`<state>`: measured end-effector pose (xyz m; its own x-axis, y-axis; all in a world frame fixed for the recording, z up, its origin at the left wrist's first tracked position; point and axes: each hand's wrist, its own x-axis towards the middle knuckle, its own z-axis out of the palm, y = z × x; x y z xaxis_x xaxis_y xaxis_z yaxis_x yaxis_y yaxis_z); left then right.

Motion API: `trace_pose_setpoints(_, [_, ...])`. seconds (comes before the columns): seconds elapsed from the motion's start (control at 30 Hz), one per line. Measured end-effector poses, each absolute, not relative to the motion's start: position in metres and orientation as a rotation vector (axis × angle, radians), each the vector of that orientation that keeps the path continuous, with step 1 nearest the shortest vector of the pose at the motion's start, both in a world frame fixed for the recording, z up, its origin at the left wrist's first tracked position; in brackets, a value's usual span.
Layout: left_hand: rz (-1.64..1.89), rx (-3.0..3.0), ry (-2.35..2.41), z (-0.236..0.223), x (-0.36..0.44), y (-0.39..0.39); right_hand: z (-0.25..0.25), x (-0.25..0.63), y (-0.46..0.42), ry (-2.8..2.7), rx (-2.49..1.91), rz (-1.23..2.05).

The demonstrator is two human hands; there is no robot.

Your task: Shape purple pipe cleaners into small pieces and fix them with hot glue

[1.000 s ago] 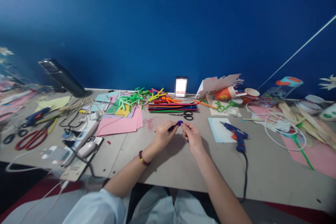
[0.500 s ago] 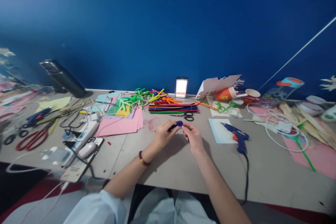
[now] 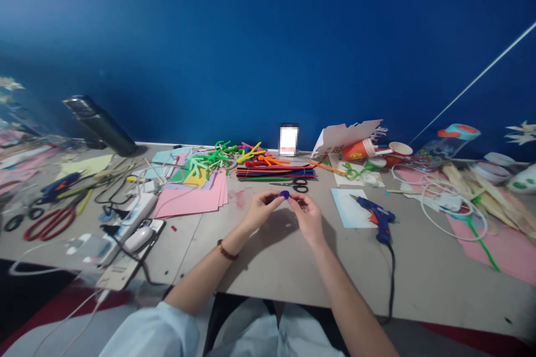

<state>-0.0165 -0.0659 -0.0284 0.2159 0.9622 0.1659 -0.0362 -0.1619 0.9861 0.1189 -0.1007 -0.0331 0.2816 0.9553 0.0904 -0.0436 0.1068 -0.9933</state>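
Note:
A small purple pompom sits at the tip of a short dark pipe cleaner above the middle of the grey table. My left hand pinches the dark stem, which its fingers largely hide. My right hand has its fingertips against the pompom from the other side. A beaded bracelet circles my left wrist. Nearest to my right hand lies a blue glue gun, well apart from it. Small black scissors lie beyond both hands.
Pink card sheets lie to the left, and a bundle of coloured pipe cleaners lies at the back. Red-handled scissors, a power strip and cables lie far left. Paper cups and white cable lie right.
My hands have turned inward and closed around the stem, so the dark pipe cleaner shows less on the left. The pompom stays at about the same place between my fingers.

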Motion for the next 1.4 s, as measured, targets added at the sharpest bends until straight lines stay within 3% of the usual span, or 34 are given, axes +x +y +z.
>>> trace_pose_setpoints(0.3, [0.842, 1.182, 0.856, -0.019, -0.026, -0.063, -0.032, 0.119, -0.101, -1.048, -1.194, 0.898])
trace_pose_setpoints(0.67, [0.7, 1.115, 0.77, -0.02, -0.029, -0.062, -0.032, 0.12, -0.101, -1.019, -1.159, 0.949])
trace_pose_setpoints(0.83, [0.753, 1.282, 0.803, -0.019, -0.025, -0.064, -0.037, 0.121, -0.099, -0.975, -1.177, 0.981])
trace_pose_setpoints(1.13, [1.304, 2.063, 0.967, -0.031, -0.02, -0.072, -0.037, 0.12, -0.098, -0.929, -1.217, 1.003])
trace_pose_setpoints(1.4, [1.314, 1.934, 1.051, -0.031, -0.019, -0.072, -0.036, 0.122, -0.099, -1.013, -1.17, 1.021])
